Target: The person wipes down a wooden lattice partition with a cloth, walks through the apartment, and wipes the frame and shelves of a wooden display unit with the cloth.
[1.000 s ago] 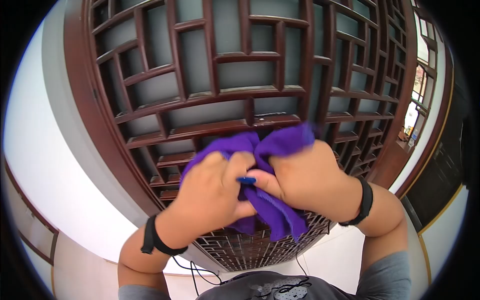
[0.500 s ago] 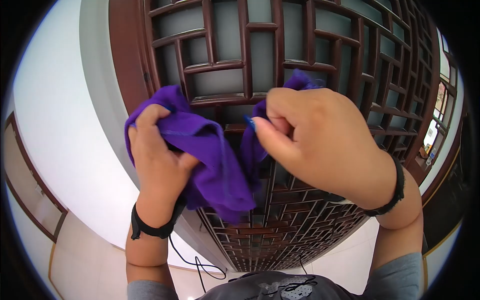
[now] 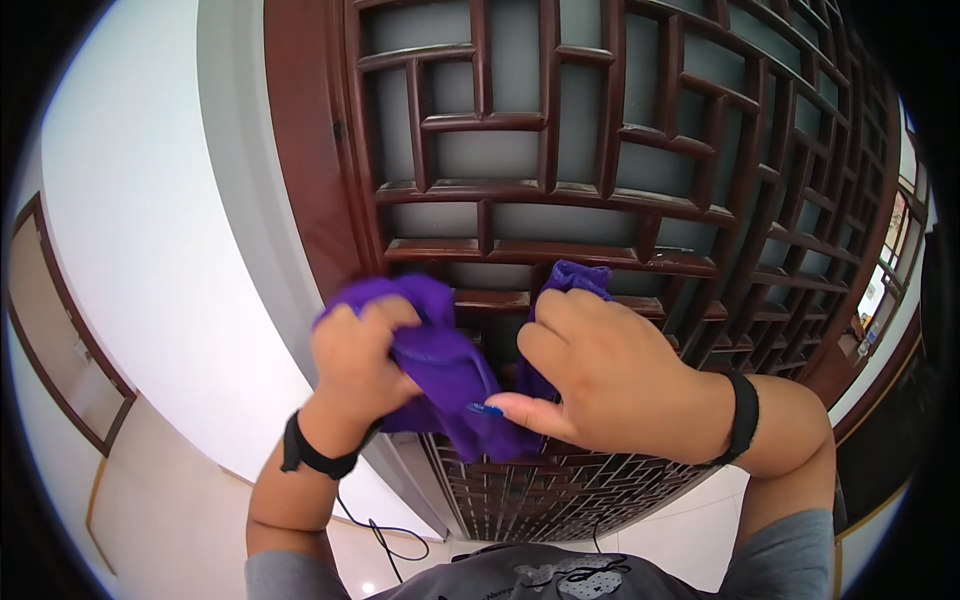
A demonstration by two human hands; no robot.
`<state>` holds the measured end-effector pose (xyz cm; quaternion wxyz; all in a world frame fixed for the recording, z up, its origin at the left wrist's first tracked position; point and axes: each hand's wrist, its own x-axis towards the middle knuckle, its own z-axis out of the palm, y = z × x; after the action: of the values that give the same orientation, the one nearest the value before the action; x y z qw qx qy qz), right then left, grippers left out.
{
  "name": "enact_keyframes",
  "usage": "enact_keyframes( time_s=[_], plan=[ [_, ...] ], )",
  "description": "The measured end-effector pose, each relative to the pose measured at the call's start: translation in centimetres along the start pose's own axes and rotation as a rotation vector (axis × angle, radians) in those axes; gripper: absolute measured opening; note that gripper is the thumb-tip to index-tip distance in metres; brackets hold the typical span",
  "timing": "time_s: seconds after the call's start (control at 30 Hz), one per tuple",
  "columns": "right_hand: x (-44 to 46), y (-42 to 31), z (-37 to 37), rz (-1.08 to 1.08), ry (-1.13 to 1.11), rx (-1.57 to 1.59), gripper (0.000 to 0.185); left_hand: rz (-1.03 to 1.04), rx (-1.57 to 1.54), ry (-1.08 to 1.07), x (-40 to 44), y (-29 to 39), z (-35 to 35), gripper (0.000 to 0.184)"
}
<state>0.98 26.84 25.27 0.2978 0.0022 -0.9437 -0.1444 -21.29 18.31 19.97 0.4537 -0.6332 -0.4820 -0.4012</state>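
A purple cloth point(image 3: 445, 365) hangs bunched between my two hands in front of a dark wooden lattice screen point(image 3: 487, 122). My left hand point(image 3: 355, 365) is closed on the cloth's left part, slightly blurred. My right hand point(image 3: 610, 375) grips the other end, its fingers curled and the thumb, with a blue nail, pointing left over the cloth. A small tuft of the cloth sticks up above the right knuckles. The cloth's lower folds droop in front of the lattice; I cannot tell whether they touch it.
A reddish-brown frame post point(image 3: 305, 140) edges the lattice on the left, beside a white wall point(image 3: 130, 200). Farther left is a door point(image 3: 65, 330). A black cable point(image 3: 375, 525) hangs near the pale floor point(image 3: 170, 500). Pale marks show on some lattice bars.
Both hands and the cloth have moved lower in view, the left hand also to the right, so the hands are closer together. The view has shifted, showing the lattice farther right.
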Motion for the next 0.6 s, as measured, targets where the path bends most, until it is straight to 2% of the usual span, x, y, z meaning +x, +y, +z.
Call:
enact_keyframes(
  time_s=[0.03,0.1,0.13,0.17,0.23,0.33,0.4,0.5,0.53,0.6],
  plan=[
    [0.2,0.0,-0.1,0.008,0.013,0.003,0.042,-0.072,-0.050,0.111,0.7,-0.9,0.2,0.036],
    [0.4,0.1,-0.2,0.024,0.039,0.012,0.042,-0.146,-0.116,0.188,2.8,-2.3,-0.6,0.040],
    [0.6,0.1,-0.3,0.017,0.055,0.001,0.041,-0.127,0.039,0.191,4.0,-2.9,-1.6,0.047],
    [0.6,0.2,-0.5,0.037,0.048,0.034,0.040,-0.118,0.063,0.252,5.1,-3.8,-2.0,0.052],
    [0.4,0.3,-0.5,0.076,0.029,0.102,0.040,-0.400,-0.149,0.342,6.8,-3.8,-2.5,0.054],
    [-0.3,0.3,0.2,0.029,0.058,0.059,0.037,-0.376,0.003,0.233,4.5,-3.4,-2.4,0.054],
    [-1.0,0.2,0.7,0.023,0.037,0.037,0.037,-0.255,0.121,0.194,0.7,-3.0,-1.5,0.056],
    [-2.8,-0.1,2.1,0.026,-0.011,0.033,0.036,-0.282,0.119,0.146,-5.8,-1.7,0.0,0.048],
    [-3.4,-0.2,2.6,0.025,-0.023,0.029,0.035,-0.277,-0.033,0.138,-7.4,-1.5,0.8,0.042],
    [-4.5,-0.5,3.6,0.009,-0.017,0.038,0.034,-0.331,-0.088,0.025,-8.8,-0.5,0.8,0.041]
  ],
)
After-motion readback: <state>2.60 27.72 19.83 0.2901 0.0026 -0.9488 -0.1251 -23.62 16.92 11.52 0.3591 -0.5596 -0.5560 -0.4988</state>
